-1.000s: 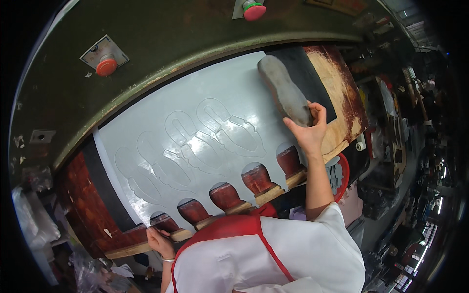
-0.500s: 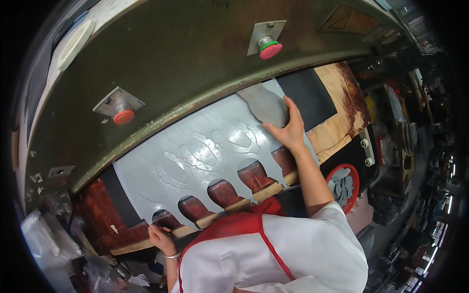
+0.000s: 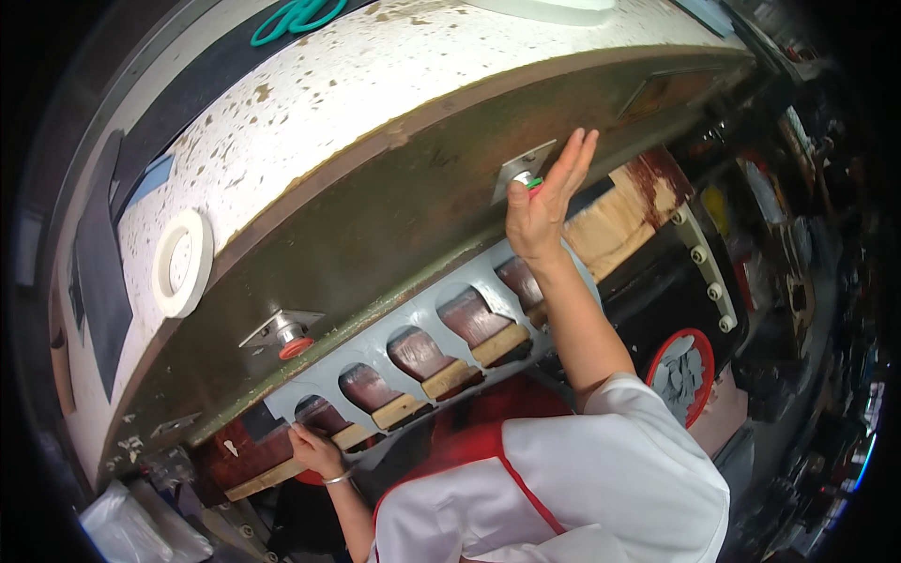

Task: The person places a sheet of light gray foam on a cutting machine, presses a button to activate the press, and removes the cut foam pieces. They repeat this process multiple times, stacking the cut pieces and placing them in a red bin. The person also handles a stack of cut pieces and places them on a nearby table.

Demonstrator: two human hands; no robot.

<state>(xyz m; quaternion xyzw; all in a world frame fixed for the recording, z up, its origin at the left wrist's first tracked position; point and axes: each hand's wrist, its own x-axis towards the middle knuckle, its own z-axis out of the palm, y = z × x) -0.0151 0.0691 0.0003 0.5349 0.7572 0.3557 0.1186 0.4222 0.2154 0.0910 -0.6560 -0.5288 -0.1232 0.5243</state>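
My right hand [image 3: 546, 211] is raised in front of the press beam [image 3: 375, 216], fingers stretched out together and thumb apart, over a push button with a green ring [image 3: 535, 184]. Whether it presses the button I cannot tell. My left hand [image 3: 317, 453], with a bracelet at the wrist, is closed on the near left corner of a pale grey sheet [image 3: 422, 314]. A row of rounded cutouts runs along the sheet's near edge, with the dark red board [image 3: 408, 349] showing through. The beam hides the sheet's far part.
A red push button [image 3: 296, 348] sits on the beam's left. On the speckled top [image 3: 375, 84] are a white tape roll [image 3: 183, 263] and green scissor handles [image 3: 298, 17]. A red basin [image 3: 704, 352] of grey scraps stands at right; clear plastic bags [image 3: 141, 525] lie lower left.
My right hand has left the grey shaped piece and risen to the push button. The beam now covers the sheet's far part and that piece. My left hand stays at the sheet's corner.
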